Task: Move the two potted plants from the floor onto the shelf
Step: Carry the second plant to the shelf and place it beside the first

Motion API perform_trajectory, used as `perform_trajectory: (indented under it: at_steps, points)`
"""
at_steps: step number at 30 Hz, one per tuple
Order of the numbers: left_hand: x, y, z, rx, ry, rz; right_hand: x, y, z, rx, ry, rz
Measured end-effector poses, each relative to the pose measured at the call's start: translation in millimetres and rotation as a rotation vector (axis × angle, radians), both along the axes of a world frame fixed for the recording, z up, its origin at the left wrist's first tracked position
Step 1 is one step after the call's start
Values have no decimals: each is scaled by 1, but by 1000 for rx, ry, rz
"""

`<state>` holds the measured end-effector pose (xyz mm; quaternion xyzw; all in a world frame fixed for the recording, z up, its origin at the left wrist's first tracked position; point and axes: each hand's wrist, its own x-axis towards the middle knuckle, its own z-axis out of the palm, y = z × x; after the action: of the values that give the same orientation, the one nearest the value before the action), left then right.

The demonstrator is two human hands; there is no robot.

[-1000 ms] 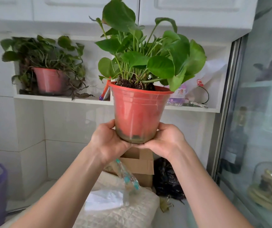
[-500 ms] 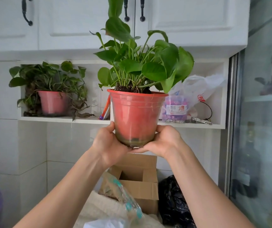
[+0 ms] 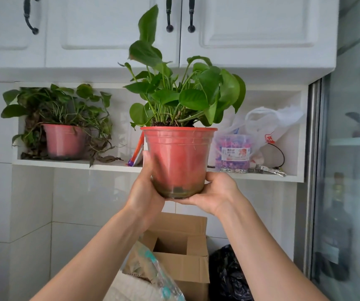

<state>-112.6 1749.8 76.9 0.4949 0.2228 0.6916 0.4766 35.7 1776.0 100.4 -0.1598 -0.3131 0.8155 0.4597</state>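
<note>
Potted plant held upright in front of the shelf, base about level with the ledge; second pot already shelved at left. Left hand clasps the side wall, right hand cups the base. Thin plastic pot, soil-filled: judged moderately heavy, walls flexible, top-heavy foliage; support from beneath advised

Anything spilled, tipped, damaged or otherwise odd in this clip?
No spill or tipping. The red plastic pot of green leafy plant sits upright in the left hand and right hand. The pink pot of trailing plant on the white wall shelf looks unkempt: brown, withered leaves droop past the shelf edge.
</note>
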Motion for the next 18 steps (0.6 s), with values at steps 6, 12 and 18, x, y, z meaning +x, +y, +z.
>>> perform_trajectory:
  at_steps: [6,12,18]
  points:
    - [-8,22,-1,50,403,222,-4,15,1,42,-35,-58]
    - [-10,34,2,71,468,391,-8,27,-4,137,-111,-143]
    - [-11,45,11,157,383,415,-9,42,-1,531,-440,-496]
